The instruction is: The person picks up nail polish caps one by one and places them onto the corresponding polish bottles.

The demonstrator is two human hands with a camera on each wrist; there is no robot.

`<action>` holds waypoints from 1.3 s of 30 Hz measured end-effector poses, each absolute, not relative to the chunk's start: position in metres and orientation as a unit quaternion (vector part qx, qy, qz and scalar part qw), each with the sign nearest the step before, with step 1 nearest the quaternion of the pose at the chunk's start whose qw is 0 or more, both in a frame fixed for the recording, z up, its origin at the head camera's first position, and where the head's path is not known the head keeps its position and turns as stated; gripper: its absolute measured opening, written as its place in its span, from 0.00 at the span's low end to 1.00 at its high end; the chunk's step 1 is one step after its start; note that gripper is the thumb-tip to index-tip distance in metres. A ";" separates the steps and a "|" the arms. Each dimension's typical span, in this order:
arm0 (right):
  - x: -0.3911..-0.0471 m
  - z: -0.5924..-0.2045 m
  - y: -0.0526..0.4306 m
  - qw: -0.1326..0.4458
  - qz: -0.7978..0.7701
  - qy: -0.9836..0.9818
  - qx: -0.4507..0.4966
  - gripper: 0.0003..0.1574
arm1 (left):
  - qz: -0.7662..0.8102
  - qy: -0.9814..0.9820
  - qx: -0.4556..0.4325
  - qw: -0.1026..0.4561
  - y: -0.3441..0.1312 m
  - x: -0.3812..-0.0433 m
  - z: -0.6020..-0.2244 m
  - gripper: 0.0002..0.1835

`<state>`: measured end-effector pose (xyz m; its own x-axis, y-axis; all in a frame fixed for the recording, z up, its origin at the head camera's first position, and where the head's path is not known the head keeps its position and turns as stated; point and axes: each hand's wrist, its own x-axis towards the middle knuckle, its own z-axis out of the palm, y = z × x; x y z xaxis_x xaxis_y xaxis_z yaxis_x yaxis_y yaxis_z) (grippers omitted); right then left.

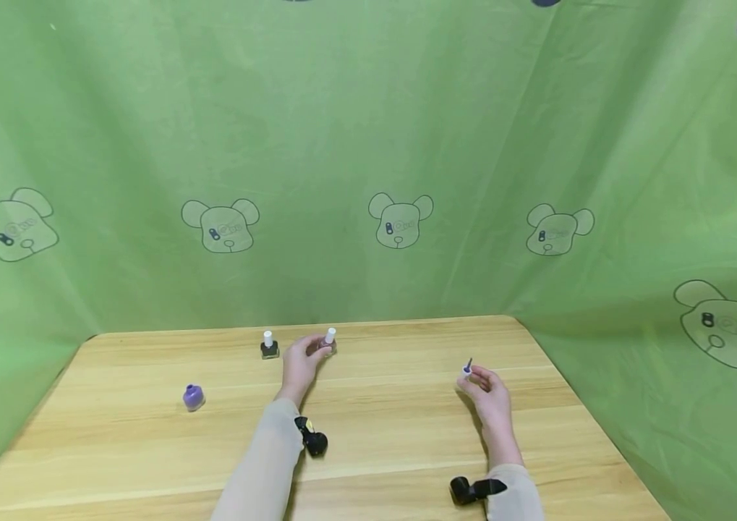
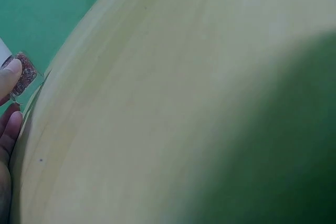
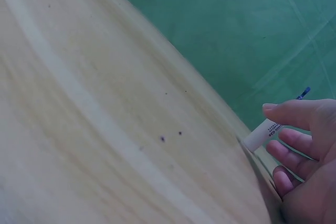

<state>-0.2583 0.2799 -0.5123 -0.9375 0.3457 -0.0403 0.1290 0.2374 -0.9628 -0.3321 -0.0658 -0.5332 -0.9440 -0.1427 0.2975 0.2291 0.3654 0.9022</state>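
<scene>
At the far side of the table, my left hand [image 1: 299,363] pinches a glittery reddish nail polish bottle [image 2: 25,75] with a white cap [image 1: 330,335], thumb on one side. Whether the bottle's base touches the wood, I cannot tell. On the right, my right hand [image 1: 490,398] holds a white nail polish cap [image 3: 261,134] between thumb and fingers, its purple-coated brush [image 1: 469,364] pointing up. An uncapped purple nail polish bottle [image 1: 193,397] stands at the left. Just left of my left hand is a dark nail polish bottle [image 1: 269,350] with its white cap on.
The wooden table [image 1: 394,427] carries small dark purple spots [image 3: 162,139], seen in the right wrist view. A green curtain [image 1: 316,145] with bear-head drawings hangs behind the table and along both sides.
</scene>
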 end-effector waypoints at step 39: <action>-0.261 -0.514 0.279 0.087 0.569 -0.804 -0.150 0.28 | -0.588 -0.795 0.013 0.149 -0.066 -0.331 -0.535 0.22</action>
